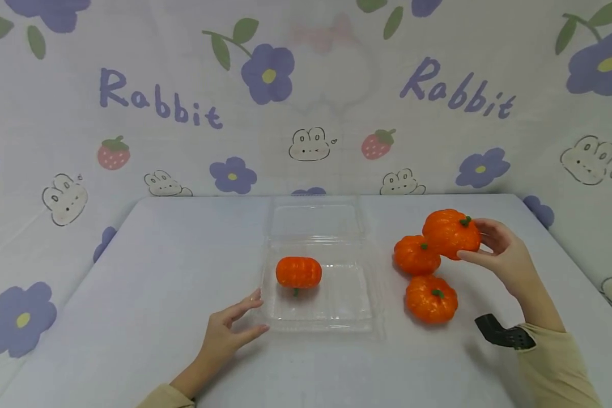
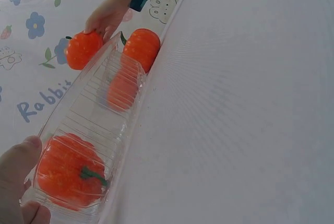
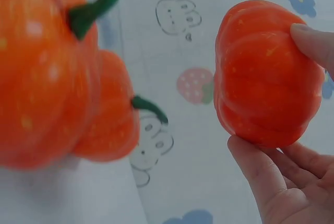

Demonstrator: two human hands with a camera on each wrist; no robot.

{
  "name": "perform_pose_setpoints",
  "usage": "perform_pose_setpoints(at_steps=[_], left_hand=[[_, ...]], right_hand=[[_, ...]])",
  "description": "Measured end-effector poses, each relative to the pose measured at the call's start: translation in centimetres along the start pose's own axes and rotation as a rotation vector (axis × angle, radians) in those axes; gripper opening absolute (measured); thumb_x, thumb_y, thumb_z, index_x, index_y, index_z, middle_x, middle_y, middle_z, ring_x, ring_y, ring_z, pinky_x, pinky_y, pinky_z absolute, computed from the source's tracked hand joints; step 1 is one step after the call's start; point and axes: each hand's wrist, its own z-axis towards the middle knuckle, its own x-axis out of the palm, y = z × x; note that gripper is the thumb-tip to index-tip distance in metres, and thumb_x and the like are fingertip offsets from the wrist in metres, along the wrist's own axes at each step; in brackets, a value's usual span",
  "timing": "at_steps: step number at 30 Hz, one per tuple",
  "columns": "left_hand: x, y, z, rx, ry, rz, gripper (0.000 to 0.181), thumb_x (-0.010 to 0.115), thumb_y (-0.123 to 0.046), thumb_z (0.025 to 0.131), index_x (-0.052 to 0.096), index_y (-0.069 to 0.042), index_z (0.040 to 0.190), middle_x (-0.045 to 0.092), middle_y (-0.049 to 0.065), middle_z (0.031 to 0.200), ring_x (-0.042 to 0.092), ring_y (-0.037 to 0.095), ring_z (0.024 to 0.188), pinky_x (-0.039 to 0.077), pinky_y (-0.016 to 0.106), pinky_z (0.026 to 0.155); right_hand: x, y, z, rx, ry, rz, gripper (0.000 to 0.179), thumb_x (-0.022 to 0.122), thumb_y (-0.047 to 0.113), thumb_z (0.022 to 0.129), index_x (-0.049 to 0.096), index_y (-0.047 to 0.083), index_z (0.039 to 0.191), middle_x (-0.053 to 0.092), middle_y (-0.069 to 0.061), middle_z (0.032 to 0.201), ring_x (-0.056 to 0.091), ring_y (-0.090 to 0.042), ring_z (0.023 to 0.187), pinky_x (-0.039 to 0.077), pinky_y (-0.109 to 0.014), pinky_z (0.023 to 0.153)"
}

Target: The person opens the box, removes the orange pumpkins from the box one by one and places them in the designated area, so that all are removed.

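Note:
A clear plastic clamshell container [image 1: 344, 297] lies with its lid [image 1: 316, 220] folded back. In the left part of its base rests a small orange pumpkin [image 1: 298, 272], stem toward the front. My left hand [image 1: 224, 334] touches the container's left side near the front corner, thumb and fingers spread apart. On the right, my right hand [image 1: 507, 258] grips another orange pumpkin [image 3: 266, 72] between thumb and fingers, raised above the table. Below and left of it sit two more pumpkins, a rear one [image 1: 415, 256] and a front one [image 1: 432, 300], both green-stemmed.
The white table [image 1: 173, 255] extends on both sides of the container. A curtain [image 1: 336, 102] printed with rabbits, flowers and strawberries hangs behind. A black wrist-worn device [image 1: 505, 334] juts out at the right sleeve.

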Motion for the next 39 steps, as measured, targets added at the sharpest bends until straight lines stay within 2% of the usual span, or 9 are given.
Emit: perform_pose_setpoints(at_steps=[6, 9, 12, 17, 20, 24, 29, 35, 39], left_hand=[[0.0, -0.1, 0.1, 0.000, 0.001, 0.006, 0.040, 0.074, 0.014, 0.059, 0.060, 0.014, 0.096, 0.054, 0.028, 0.109, 0.052, 0.034, 0.104, 0.040, 0.019, 0.088], [-0.1, 0.0, 0.1, 0.000, 0.000, 0.006, 0.040, 0.074, 0.014, 0.060, 0.060, 0.013, 0.097, 0.054, 0.028, 0.110, 0.053, 0.033, 0.104, 0.040, 0.019, 0.088], [-0.1, 0.0, 0.1, -0.004, -0.002, 0.005, 0.040, 0.074, 0.014, 0.060, 0.060, 0.013, 0.097, 0.054, 0.028, 0.110, 0.053, 0.033, 0.104, 0.040, 0.019, 0.088], [-0.2, 0.1, 0.1, -0.021, -0.004, -0.003, 0.040, 0.074, 0.013, 0.061, 0.060, 0.012, 0.098, 0.054, 0.027, 0.110, 0.053, 0.030, 0.105, 0.040, 0.019, 0.087], [-0.2, 0.1, 0.1, -0.028, -0.005, -0.003, 0.040, 0.075, 0.012, 0.061, 0.061, 0.012, 0.098, 0.055, 0.026, 0.110, 0.053, 0.028, 0.105, 0.040, 0.019, 0.087], [-0.2, 0.1, 0.1, -0.032, -0.003, 0.001, 0.040, 0.075, 0.012, 0.061, 0.061, 0.011, 0.099, 0.055, 0.025, 0.110, 0.054, 0.027, 0.105, 0.041, 0.019, 0.087], [-0.3, 0.2, 0.1, -0.030, 0.001, -0.012, 0.040, 0.075, 0.012, 0.061, 0.061, 0.011, 0.099, 0.055, 0.026, 0.110, 0.054, 0.028, 0.105, 0.040, 0.019, 0.087], [-0.4, 0.2, 0.2, -0.004, 0.002, -0.032, 0.040, 0.074, 0.014, 0.060, 0.059, 0.014, 0.097, 0.054, 0.029, 0.108, 0.054, 0.027, 0.104, 0.040, 0.020, 0.088], [-0.4, 0.1, 0.3, -0.021, 0.012, -0.025, 0.040, 0.074, 0.013, 0.061, 0.060, 0.014, 0.099, 0.054, 0.028, 0.109, 0.053, 0.029, 0.105, 0.040, 0.020, 0.088]], right_hand=[[-3.7, -8.0, 1.1, 0.100, -0.116, -0.155, 0.065, 0.074, 0.016, 0.075, 0.042, 0.020, 0.132, 0.044, -0.003, 0.128, 0.047, -0.015, 0.110, 0.046, -0.012, 0.073], [-4.5, -9.3, 1.0, 0.156, -0.125, -0.235, 0.067, 0.074, 0.026, 0.074, 0.040, 0.023, 0.132, 0.042, -0.002, 0.129, 0.046, -0.018, 0.112, 0.045, -0.012, 0.072], [-4.6, -8.7, 0.8, 0.236, -0.083, -0.271, 0.071, 0.073, 0.035, 0.073, 0.038, 0.020, 0.132, 0.039, -0.007, 0.131, 0.044, -0.025, 0.114, 0.047, -0.021, 0.079], [-3.6, -5.6, 0.0, 0.367, -0.021, -0.314, 0.084, 0.071, 0.049, 0.070, 0.031, 0.008, 0.131, 0.037, -0.019, 0.134, 0.039, -0.034, 0.117, 0.041, -0.043, 0.089], [-2.8, -3.4, -0.4, 0.415, 0.010, -0.307, 0.085, 0.070, 0.044, 0.074, 0.027, 0.001, 0.133, 0.030, -0.029, 0.136, 0.033, -0.041, 0.120, 0.035, -0.052, 0.091], [-2.0, -1.5, -0.9, 0.396, 0.034, -0.317, 0.082, 0.071, 0.034, 0.077, 0.025, -0.006, 0.132, 0.028, -0.035, 0.133, 0.031, -0.046, 0.119, 0.032, -0.056, 0.091], [-1.8, -1.5, -1.2, 0.397, 0.072, -0.324, 0.084, 0.070, 0.033, 0.077, 0.022, -0.010, 0.131, 0.023, -0.038, 0.133, 0.027, -0.049, 0.119, 0.028, -0.058, 0.092], [-1.6, -2.2, -1.3, 0.431, 0.064, -0.277, 0.086, 0.070, 0.033, 0.077, 0.020, -0.009, 0.132, 0.022, -0.037, 0.134, 0.025, -0.049, 0.121, 0.027, -0.057, 0.094], [-1.5, -2.3, -1.5, 0.420, 0.066, -0.252, 0.084, 0.070, 0.030, 0.079, 0.019, -0.011, 0.132, 0.021, -0.039, 0.133, 0.022, -0.050, 0.121, 0.025, -0.059, 0.094]])
